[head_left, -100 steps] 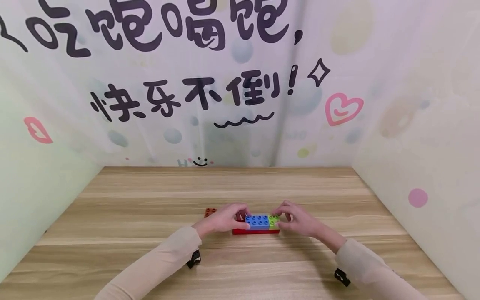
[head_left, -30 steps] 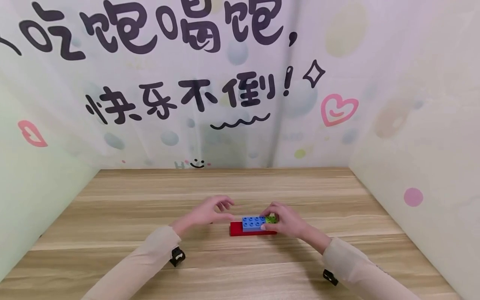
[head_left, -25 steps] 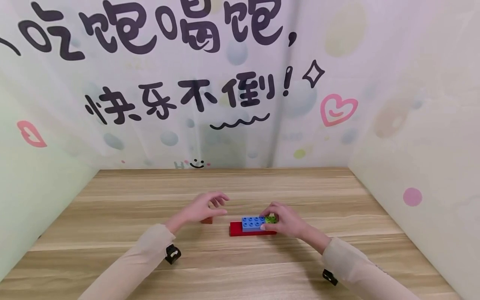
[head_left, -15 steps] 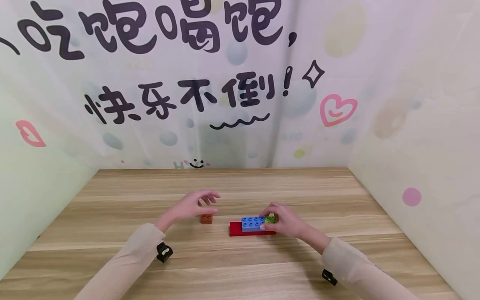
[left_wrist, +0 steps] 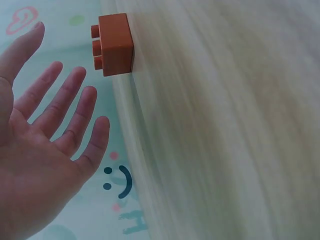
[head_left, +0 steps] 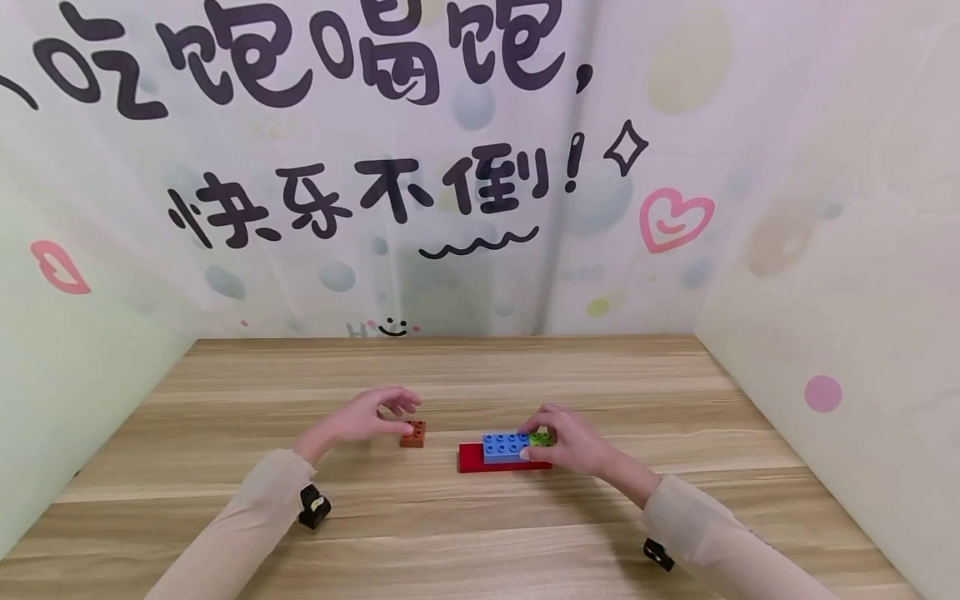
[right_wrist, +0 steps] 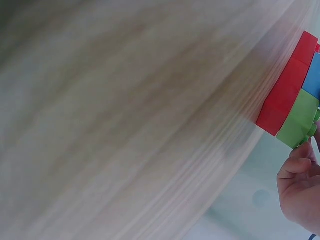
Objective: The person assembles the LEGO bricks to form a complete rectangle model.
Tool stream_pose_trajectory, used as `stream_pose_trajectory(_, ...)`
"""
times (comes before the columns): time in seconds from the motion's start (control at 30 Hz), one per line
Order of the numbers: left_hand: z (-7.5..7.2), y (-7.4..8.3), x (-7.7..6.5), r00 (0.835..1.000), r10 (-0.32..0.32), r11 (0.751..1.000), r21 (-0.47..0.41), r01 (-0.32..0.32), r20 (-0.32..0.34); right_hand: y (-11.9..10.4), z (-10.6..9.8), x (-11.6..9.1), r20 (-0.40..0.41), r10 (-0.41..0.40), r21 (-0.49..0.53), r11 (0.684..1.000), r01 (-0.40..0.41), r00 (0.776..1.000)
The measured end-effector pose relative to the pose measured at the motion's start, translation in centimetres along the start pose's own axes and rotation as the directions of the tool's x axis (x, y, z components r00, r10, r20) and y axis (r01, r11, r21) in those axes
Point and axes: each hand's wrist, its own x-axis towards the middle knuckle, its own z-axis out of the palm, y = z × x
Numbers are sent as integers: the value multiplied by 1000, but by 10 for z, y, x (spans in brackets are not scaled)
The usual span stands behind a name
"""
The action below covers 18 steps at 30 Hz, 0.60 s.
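My left hand (head_left: 365, 417) is open beside an orange-brown toy building brick (head_left: 413, 439) on the table; its thumb overlaps the brick's near studs in the head view. Seen from the left wrist, the palm and spread fingers (left_wrist: 75, 115) are bare, with the orange-brown brick (left_wrist: 117, 45) beyond the fingertips. To the right, a blue brick (head_left: 501, 448) and a lime-green brick (head_left: 542, 437) sit side by side on a long red brick (head_left: 471, 458). My right hand (head_left: 573, 442) pinches the blue brick's right end between thumb and fingers, partly hiding the green one.
The wood-grain table (head_left: 480, 533) runs back to a printed curtain wall (head_left: 450, 283), with pale walls at both sides. Black wrist cameras hang under the left sleeve (head_left: 247, 517) and the right sleeve (head_left: 720, 533).
My left hand has left the blue brick and moved left to the orange-brown brick, first covering it, then uncovering it. My right hand has shifted from the green brick onto the blue brick's right end.
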Motion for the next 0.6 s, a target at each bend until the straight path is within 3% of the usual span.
stream_pose_trajectory(0.6, 4, -14, 0, 998, -53, 999, 6, 53, 40, 0, 1, 0, 4, 14, 7, 1000, -14, 1000)
